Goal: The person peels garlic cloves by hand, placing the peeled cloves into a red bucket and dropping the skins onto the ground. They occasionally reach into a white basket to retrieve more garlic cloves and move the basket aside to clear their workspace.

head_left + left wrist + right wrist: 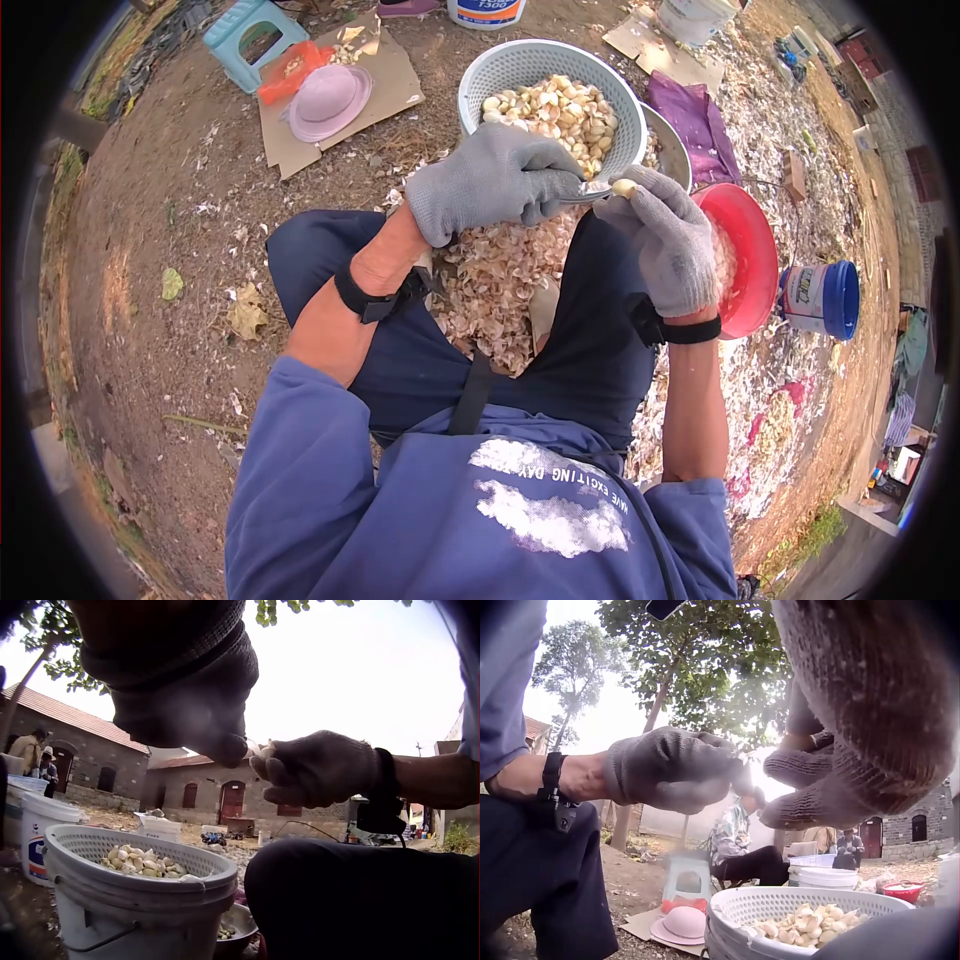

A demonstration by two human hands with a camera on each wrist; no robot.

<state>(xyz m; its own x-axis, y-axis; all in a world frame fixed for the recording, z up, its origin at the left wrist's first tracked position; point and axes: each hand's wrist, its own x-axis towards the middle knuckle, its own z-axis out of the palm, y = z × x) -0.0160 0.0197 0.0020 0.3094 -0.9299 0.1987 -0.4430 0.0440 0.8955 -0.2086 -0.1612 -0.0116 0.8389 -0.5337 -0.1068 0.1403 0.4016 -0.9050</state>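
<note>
Both hands wear grey knitted gloves and meet above the lap in the head view. My left hand (505,180) grips a small metal knife (588,193), its blade pointing toward the other hand. A pale garlic clove (624,188) is pinched between the thumb and fingers of my right hand (668,235), right at the blade's tip. Just beyond the hands stands a grey perforated basket (476,78) holding many garlic cloves (575,105); in the left wrist view the basket (71,859) sits on a bucket (150,922).
Garlic skins (490,290) are heaped between the knees. To the right are a red basin (755,262) and a blue-and-white bucket (822,300). A metal bowl (672,150) sits behind the basket. At the far left, cardboard (390,95) bears a pink hat (328,100) beside a blue stool (228,38).
</note>
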